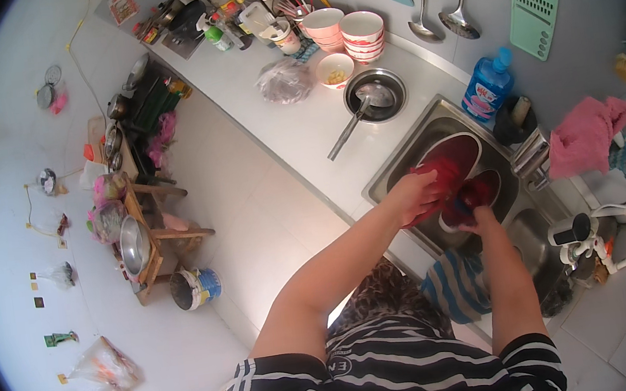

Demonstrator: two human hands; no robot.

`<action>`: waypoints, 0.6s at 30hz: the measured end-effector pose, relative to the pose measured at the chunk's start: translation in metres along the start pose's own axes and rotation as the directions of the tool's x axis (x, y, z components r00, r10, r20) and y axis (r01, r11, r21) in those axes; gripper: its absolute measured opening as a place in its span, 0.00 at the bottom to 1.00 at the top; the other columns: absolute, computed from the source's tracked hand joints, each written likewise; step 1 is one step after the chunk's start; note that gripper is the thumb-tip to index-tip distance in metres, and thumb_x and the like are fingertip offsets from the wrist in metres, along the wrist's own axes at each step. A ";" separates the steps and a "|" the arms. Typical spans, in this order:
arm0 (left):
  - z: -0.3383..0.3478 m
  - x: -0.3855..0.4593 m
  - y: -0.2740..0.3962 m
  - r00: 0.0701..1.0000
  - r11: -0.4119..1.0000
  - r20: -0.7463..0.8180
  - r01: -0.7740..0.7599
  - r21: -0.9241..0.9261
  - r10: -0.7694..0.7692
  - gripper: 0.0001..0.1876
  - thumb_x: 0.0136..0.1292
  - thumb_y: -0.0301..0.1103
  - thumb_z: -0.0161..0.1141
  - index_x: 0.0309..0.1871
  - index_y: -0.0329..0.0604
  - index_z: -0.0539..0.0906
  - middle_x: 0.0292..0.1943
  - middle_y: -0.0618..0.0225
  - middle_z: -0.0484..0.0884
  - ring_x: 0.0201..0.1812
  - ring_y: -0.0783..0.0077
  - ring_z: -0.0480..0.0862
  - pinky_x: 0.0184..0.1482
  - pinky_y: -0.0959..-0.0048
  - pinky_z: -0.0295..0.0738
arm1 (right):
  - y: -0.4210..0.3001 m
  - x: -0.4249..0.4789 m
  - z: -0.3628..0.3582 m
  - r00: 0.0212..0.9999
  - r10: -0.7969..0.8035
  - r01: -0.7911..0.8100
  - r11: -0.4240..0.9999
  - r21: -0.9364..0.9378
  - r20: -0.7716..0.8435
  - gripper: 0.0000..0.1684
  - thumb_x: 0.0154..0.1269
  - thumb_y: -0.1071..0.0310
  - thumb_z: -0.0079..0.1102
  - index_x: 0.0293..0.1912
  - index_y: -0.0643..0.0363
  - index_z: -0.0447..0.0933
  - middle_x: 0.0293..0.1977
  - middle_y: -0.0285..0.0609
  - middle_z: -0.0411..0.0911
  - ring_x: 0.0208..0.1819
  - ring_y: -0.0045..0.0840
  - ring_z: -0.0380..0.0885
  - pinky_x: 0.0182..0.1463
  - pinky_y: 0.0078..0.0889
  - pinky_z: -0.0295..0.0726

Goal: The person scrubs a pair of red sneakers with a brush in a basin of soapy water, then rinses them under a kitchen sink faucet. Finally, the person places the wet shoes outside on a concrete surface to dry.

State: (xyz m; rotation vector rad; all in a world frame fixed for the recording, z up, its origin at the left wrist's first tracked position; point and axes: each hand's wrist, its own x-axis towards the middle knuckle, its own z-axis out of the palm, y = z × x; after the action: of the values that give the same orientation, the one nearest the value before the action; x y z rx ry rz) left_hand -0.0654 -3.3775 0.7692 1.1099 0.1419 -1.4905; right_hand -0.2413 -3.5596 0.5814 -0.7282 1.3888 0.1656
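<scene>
A pair of dark red shoes with white sole edges is held over the larger basin of the stainless steel sink (385, 186). My left hand (417, 194) grips the larger-looking red shoe (457, 151), fingers spread over its near part. The second red shoe (486, 183) lies beside it, tilted, with my right hand (483, 218) holding its near end. My right fingertips are partly hidden by this shoe. Motion blur softens both shoes, so their details cannot be made out. A blue-and-grey striped cloth (456, 286) hangs at the sink's front edge, left of my right forearm.
Behind the sink stand a blue detergent bottle (487, 86), a dark mortar (515, 121) and a faucet (531, 157) beside a pink towel (586, 132). A metal bowl (352, 105) with a ladle (347, 135) sits on the counter, near stacked bowls (362, 34). A bucket (195, 289) stands on the floor.
</scene>
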 end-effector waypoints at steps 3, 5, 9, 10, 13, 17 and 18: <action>0.009 0.047 -0.001 0.994 0.994 -0.085 0.078 0.071 -0.072 0.20 0.68 0.46 0.53 0.57 0.46 0.74 0.51 0.64 0.80 0.57 0.63 0.74 0.63 0.62 0.62 | 0.011 0.040 -0.005 0.987 -0.146 0.137 0.984 -0.112 -0.069 0.33 0.63 0.57 0.60 0.66 0.42 0.61 0.58 0.44 0.69 0.52 0.49 0.75 0.35 0.55 0.86; 0.041 0.086 -0.009 0.977 0.959 -0.097 0.206 0.195 -0.190 0.21 0.68 0.48 0.53 0.58 0.45 0.73 0.53 0.63 0.79 0.56 0.63 0.75 0.64 0.62 0.61 | 0.049 0.094 -0.059 0.933 -0.322 0.281 0.932 -0.231 -0.162 0.35 0.62 0.55 0.62 0.66 0.41 0.61 0.59 0.45 0.68 0.53 0.48 0.74 0.34 0.55 0.86; -0.012 0.136 -0.029 0.957 0.968 -0.222 0.219 0.121 -0.189 0.24 0.68 0.48 0.53 0.62 0.45 0.70 0.60 0.57 0.75 0.62 0.60 0.71 0.65 0.60 0.61 | 0.041 0.052 -0.016 0.979 -0.108 0.038 0.929 -0.367 -0.171 0.24 0.64 0.71 0.50 0.60 0.63 0.68 0.51 0.57 0.77 0.42 0.42 0.83 0.37 0.34 0.87; -0.013 0.144 -0.033 0.952 0.965 -0.232 0.231 0.123 -0.198 0.24 0.68 0.47 0.52 0.62 0.45 0.69 0.60 0.57 0.74 0.63 0.60 0.70 0.65 0.59 0.61 | 0.035 0.027 -0.006 0.968 -0.075 0.011 0.966 -0.258 -0.238 0.22 0.64 0.72 0.50 0.58 0.64 0.70 0.51 0.59 0.76 0.46 0.42 0.81 0.41 0.36 0.86; 0.003 0.176 -0.053 0.928 0.946 -0.273 0.297 0.128 -0.254 0.22 0.70 0.45 0.51 0.62 0.46 0.69 0.60 0.57 0.75 0.64 0.60 0.70 0.65 0.58 0.61 | 0.062 0.019 -0.030 0.831 -0.389 0.201 0.877 -0.437 -0.398 0.21 0.62 0.72 0.50 0.56 0.64 0.72 0.49 0.62 0.76 0.51 0.46 0.77 0.50 0.42 0.80; -0.019 0.207 -0.074 0.904 0.944 -0.344 0.309 0.116 -0.253 0.21 0.72 0.43 0.46 0.65 0.50 0.66 0.61 0.57 0.73 0.65 0.57 0.69 0.66 0.56 0.59 | 0.072 -0.065 -0.031 0.659 -0.734 0.433 0.549 -0.715 -0.164 0.25 0.58 0.70 0.56 0.57 0.60 0.73 0.44 0.61 0.77 0.51 0.53 0.75 0.53 0.46 0.75; -0.022 0.211 -0.080 0.900 0.942 -0.355 0.313 0.123 -0.253 0.22 0.72 0.43 0.45 0.66 0.50 0.64 0.63 0.57 0.72 0.66 0.56 0.68 0.67 0.56 0.58 | 0.072 -0.096 -0.030 0.673 -0.735 0.435 0.486 -0.758 -0.086 0.27 0.57 0.69 0.58 0.59 0.58 0.72 0.46 0.60 0.76 0.53 0.52 0.73 0.56 0.47 0.73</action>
State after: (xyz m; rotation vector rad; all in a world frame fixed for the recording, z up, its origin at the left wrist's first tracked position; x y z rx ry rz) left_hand -0.0842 -3.4901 0.5733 1.5373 0.4318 -1.5812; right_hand -0.3231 -3.4910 0.6441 -1.9682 1.3488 -0.0550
